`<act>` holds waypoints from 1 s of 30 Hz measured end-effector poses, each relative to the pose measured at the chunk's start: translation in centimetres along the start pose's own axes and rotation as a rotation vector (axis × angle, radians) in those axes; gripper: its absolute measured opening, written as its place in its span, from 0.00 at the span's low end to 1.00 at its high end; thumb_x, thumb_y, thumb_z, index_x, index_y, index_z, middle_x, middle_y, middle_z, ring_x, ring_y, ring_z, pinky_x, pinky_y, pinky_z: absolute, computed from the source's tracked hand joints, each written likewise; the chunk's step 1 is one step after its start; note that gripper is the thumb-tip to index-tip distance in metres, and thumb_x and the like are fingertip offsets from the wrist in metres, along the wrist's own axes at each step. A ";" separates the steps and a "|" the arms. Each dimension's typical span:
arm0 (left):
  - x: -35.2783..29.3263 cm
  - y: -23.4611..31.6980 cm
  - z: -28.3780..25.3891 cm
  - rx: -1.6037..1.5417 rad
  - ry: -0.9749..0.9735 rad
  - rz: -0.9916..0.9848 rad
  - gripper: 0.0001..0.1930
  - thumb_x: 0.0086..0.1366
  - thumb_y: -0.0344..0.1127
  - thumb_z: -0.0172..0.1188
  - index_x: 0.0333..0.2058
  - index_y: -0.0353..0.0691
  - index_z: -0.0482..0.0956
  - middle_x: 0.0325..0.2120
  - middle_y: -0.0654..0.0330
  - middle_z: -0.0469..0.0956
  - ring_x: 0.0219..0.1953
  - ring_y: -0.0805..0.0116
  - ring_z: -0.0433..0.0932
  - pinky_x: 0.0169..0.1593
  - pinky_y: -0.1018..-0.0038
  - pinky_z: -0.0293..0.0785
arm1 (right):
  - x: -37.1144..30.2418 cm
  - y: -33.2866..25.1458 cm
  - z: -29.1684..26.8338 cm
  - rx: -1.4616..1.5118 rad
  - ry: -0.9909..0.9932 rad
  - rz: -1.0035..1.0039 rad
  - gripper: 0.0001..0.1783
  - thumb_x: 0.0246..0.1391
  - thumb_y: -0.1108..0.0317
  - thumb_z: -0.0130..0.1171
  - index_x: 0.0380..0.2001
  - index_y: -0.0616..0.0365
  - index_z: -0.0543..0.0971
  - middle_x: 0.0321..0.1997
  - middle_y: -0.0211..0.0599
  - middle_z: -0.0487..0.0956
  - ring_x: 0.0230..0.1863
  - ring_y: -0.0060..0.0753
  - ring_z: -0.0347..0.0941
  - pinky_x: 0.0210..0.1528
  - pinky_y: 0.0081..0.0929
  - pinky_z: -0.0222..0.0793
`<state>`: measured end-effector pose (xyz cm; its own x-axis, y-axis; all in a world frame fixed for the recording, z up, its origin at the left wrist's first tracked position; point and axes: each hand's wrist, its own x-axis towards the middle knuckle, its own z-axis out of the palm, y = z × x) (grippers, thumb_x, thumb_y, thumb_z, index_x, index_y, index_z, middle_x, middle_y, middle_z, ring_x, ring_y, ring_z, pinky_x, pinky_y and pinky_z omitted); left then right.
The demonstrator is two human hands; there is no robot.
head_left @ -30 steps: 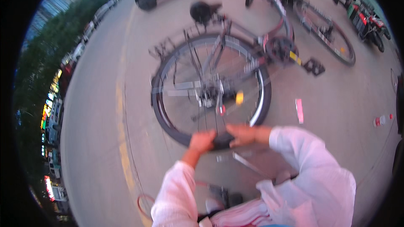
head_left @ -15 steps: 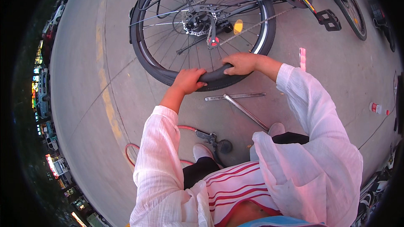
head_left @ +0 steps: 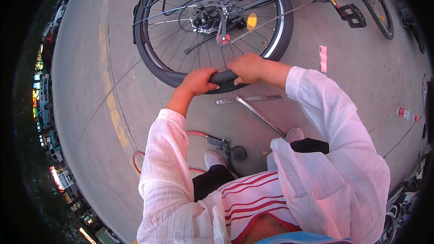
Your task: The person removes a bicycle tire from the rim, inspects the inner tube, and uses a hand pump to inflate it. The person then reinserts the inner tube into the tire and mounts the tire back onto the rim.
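Note:
A black bicycle tyre [head_left: 143, 47] sits around the spoked rear wheel of a bicycle lying on its side. At the wheel's near edge, my left hand [head_left: 198, 81] has its fingers wrapped over the tyre. Close to its right, my right hand [head_left: 247, 68] is closed on the same stretch, thumb on the near side. Between the hands a smooth rounded black section [head_left: 222, 77] bulges over the treaded edge; whether it is inner tube or tyre sidewall I cannot tell. The hub [head_left: 207, 20], chain [head_left: 266, 25] and a yellow reflector [head_left: 252, 21] lie beyond.
Two metal bars [head_left: 261, 116] cross on the concrete just below the wheel. An air hose gun with a round gauge [head_left: 238, 153] and red hose [head_left: 137, 156] lies by my left foot. A pedal [head_left: 352, 16], pink strip [head_left: 323, 58] and bottle [head_left: 402, 112] are to the right.
Both hands have shifted slightly left along the tyre and drawn closer together. The whole scene sits a little higher and further left in view.

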<state>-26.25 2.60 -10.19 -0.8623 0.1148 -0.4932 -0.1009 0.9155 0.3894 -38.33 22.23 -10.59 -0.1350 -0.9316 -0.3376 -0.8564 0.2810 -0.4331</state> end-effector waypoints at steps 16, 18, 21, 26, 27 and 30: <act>0.9 -0.1 -0.3 -0.003 -0.137 -0.056 0.23 0.51 0.41 0.67 0.46 0.43 0.76 0.40 0.52 0.81 0.45 0.49 0.78 0.47 0.60 0.73 | -0.4 0.0 1.3 -0.214 0.199 -0.141 0.12 0.50 0.66 0.56 0.38 0.59 0.73 0.38 0.45 0.78 0.37 0.46 0.79 0.38 0.41 0.74; 0.8 -0.2 0.0 0.028 -0.103 -0.052 0.23 0.51 0.39 0.66 0.47 0.43 0.74 0.39 0.51 0.81 0.45 0.49 0.78 0.46 0.60 0.74 | -0.3 0.1 1.0 -0.218 0.179 -0.130 0.13 0.53 0.64 0.56 0.38 0.59 0.73 0.38 0.46 0.78 0.38 0.47 0.79 0.38 0.41 0.74; 0.5 -0.2 0.4 0.016 -0.016 -0.058 0.27 0.48 0.37 0.66 0.48 0.41 0.70 0.36 0.47 0.80 0.42 0.46 0.78 0.45 0.59 0.73 | -0.7 0.0 0.5 -0.204 0.168 -0.150 0.15 0.57 0.59 0.54 0.39 0.60 0.73 0.39 0.47 0.78 0.39 0.49 0.79 0.39 0.41 0.74; -0.9 -0.2 1.8 0.200 0.269 0.040 0.24 0.48 0.34 0.67 0.46 0.43 0.70 0.38 0.51 0.78 0.44 0.50 0.76 0.46 0.60 0.72 | -0.4 -1.3 0.3 -0.076 0.095 -0.061 0.19 0.61 0.53 0.52 0.42 0.60 0.73 0.41 0.49 0.78 0.42 0.51 0.78 0.42 0.46 0.72; -1.7 -0.1 2.4 0.238 0.411 0.099 0.23 0.48 0.34 0.67 0.45 0.43 0.71 0.38 0.52 0.77 0.45 0.51 0.76 0.46 0.60 0.71 | -0.3 -1.3 -0.1 -0.034 0.061 -0.038 0.19 0.61 0.53 0.52 0.42 0.59 0.74 0.42 0.49 0.78 0.43 0.51 0.78 0.42 0.47 0.72; -3.5 3.3 3.5 0.207 0.748 0.002 0.24 0.49 0.34 0.69 0.45 0.42 0.71 0.43 0.55 0.75 0.48 0.52 0.74 0.47 0.62 0.71 | 0.0 0.0 0.7 0.021 0.086 -0.030 0.19 0.61 0.52 0.52 0.43 0.58 0.74 0.43 0.48 0.78 0.45 0.51 0.77 0.44 0.48 0.71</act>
<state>-21.87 6.57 -9.88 -0.9755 -0.1071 0.1919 -0.0680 0.9774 0.1999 -37.98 22.35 -11.17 -0.1528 -0.9557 -0.2517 -0.8500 0.2570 -0.4598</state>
